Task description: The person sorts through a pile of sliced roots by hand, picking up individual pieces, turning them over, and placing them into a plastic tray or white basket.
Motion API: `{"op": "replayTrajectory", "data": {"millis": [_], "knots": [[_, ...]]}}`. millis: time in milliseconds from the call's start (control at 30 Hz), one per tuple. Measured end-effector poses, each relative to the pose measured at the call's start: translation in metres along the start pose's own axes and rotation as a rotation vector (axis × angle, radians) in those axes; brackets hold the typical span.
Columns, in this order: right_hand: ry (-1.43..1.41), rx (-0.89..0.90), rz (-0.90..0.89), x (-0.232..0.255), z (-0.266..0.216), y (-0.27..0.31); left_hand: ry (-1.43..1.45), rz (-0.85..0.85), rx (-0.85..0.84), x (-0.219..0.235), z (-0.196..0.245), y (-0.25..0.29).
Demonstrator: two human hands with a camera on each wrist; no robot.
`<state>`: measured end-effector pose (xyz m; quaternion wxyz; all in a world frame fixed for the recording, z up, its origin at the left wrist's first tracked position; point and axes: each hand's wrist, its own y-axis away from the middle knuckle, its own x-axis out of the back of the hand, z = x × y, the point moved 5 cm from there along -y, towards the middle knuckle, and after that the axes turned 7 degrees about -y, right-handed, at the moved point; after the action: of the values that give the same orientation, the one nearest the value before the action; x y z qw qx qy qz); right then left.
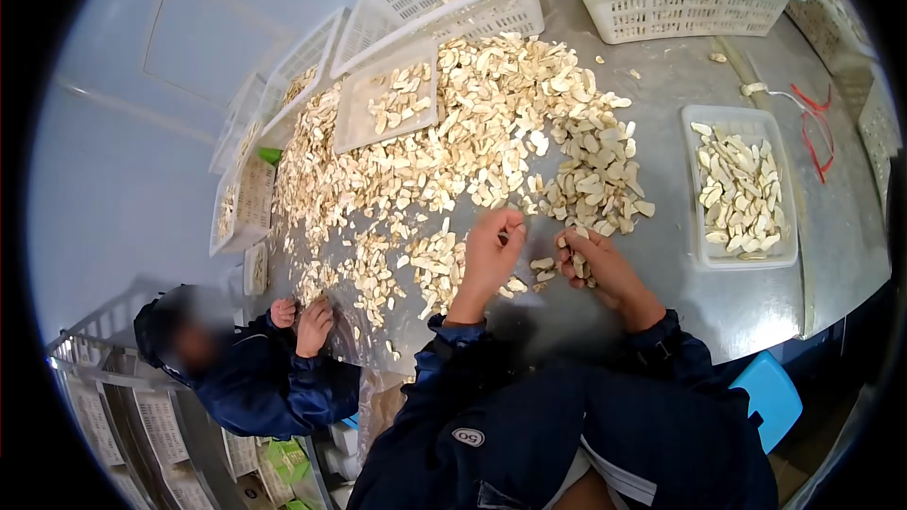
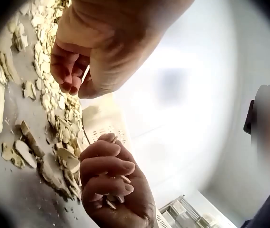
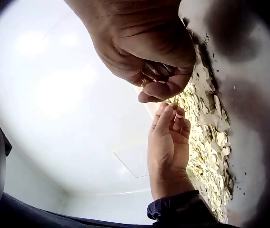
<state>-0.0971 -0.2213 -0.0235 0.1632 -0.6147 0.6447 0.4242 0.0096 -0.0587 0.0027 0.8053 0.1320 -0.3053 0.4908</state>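
Observation:
Over the near edge of the pale dried slices (image 1: 491,170), the left hand (image 1: 493,250) has loosely bent fingers, with its thumb close to the index finger; no slice shows clearly in it. To its right, the right hand (image 1: 605,269) curls its fingers round several slices. In the left wrist view, the left hand (image 2: 102,52) hangs above the right hand (image 2: 116,187), whose fingers and palm hold slices. The right wrist view shows the right hand (image 3: 144,47) closed round slices, and the left hand (image 3: 169,147) beyond it, a short gap apart.
A white tray of slices (image 1: 694,217) lies to the right, near a red cord (image 1: 811,137). Another tray (image 1: 351,123) rests on the heap. White baskets (image 1: 690,14) line the far edge. Another person's hand (image 1: 314,326) is over slices at the left. A blue stool (image 1: 770,397) stands lower right.

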Motion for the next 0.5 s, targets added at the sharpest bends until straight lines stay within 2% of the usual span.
{"op": "replayTrajectory", "data": {"millis": [33,133,233,267,333,367,467,500], "knots": [[-0.01,0.007,0.016,-0.002,-0.003,0.001,0.003,0.053,-0.001,-0.004,0.004,0.001],[-0.062,0.025,0.081,0.005,-0.002,0.0,-0.147,-0.039,-0.104,-0.011,0.01,-0.008],[-0.088,0.078,0.119,0.012,-0.005,-0.002,-0.281,-0.059,-0.154,-0.024,0.018,-0.023],[-0.091,0.103,0.126,0.014,-0.007,-0.001,-0.328,-0.038,-0.226,-0.03,0.026,-0.026],[-0.081,0.183,0.164,0.017,-0.012,0.0,-0.419,0.003,-0.37,-0.044,0.044,-0.03],[-0.076,0.223,0.184,0.019,-0.015,0.001,-0.394,-0.05,-0.353,-0.051,0.045,-0.033],[-0.018,0.427,0.33,0.034,-0.038,0.008,-0.475,-0.073,-0.426,-0.06,0.051,-0.036],[0.029,0.504,0.314,0.049,-0.045,0.009,-0.442,-0.014,-0.427,-0.061,0.041,-0.035]]}}
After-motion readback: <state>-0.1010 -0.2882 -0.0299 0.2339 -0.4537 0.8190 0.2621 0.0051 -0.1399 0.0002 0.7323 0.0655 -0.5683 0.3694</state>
